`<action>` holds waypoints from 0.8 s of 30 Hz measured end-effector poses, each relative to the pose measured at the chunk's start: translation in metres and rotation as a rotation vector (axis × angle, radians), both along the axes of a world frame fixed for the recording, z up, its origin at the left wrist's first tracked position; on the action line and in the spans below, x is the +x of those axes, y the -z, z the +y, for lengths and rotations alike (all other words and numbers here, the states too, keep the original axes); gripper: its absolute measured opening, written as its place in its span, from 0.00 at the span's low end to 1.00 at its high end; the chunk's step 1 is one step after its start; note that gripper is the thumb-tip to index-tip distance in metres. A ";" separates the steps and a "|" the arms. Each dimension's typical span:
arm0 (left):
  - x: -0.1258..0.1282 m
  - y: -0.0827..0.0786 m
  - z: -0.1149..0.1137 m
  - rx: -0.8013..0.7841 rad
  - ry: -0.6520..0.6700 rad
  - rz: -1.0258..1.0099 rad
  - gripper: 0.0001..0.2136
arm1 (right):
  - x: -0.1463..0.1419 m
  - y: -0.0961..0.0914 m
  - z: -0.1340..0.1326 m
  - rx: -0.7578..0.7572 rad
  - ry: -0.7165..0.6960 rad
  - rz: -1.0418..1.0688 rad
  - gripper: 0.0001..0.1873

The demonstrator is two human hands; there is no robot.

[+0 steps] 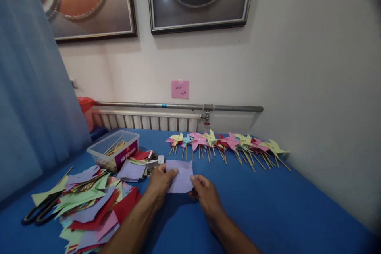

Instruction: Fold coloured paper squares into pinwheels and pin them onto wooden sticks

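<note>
A square sheet of lilac paper (182, 180) is held up over the blue table between both hands. My left hand (162, 180) grips its left edge, thumb lying on the front face. At the right edge, my right hand (204, 192) pinches the paper near its lower corner; some of those fingers are hidden behind it. Just left of my left hand lie more lilac sheets (131, 170) and small boxes (155, 162). A big heap of cut coloured paper (89, 202) spreads beside my left forearm.
Scissors (44, 211) lie left of the heap, their blades covered by paper. Behind it stands a clear plastic tub (102, 154) with thin wooden sticks (116, 147). Several paper pinwheels (199, 140) on sticks line the table's far edge. A blue curtain (35, 87) hangs at left.
</note>
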State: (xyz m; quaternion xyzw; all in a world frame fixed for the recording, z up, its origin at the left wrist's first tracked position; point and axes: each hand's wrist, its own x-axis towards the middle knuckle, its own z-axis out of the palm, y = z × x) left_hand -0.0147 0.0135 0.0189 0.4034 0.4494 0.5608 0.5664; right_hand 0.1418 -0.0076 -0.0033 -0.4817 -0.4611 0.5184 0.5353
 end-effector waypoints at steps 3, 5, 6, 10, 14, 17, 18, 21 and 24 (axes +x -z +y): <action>-0.002 -0.004 -0.001 -0.003 -0.031 -0.016 0.15 | 0.000 -0.001 -0.001 0.006 0.005 0.022 0.28; -0.003 -0.007 -0.001 -0.004 -0.044 -0.024 0.13 | 0.000 -0.001 -0.002 0.011 -0.005 0.037 0.29; -0.003 -0.008 -0.001 -0.004 -0.050 -0.026 0.13 | 0.000 -0.001 -0.002 0.015 -0.011 0.041 0.29; -0.003 -0.007 -0.001 -0.010 -0.036 -0.032 0.14 | 0.001 0.000 -0.003 0.033 -0.011 0.044 0.28; 0.001 -0.004 -0.002 -0.046 0.040 -0.057 0.16 | 0.000 -0.002 -0.005 0.031 -0.048 0.148 0.25; 0.004 -0.005 -0.004 -0.069 0.065 -0.075 0.16 | -0.003 -0.009 -0.011 0.008 -0.110 0.295 0.22; 0.005 -0.006 -0.005 -0.076 0.072 -0.083 0.17 | -0.004 -0.012 -0.013 0.008 -0.130 0.344 0.21; 0.005 -0.012 -0.008 -0.113 0.088 -0.115 0.17 | -0.005 -0.018 -0.017 0.024 -0.181 0.446 0.19; 0.003 -0.017 -0.010 -0.122 0.079 -0.138 0.17 | -0.004 -0.015 -0.015 0.025 -0.165 0.430 0.20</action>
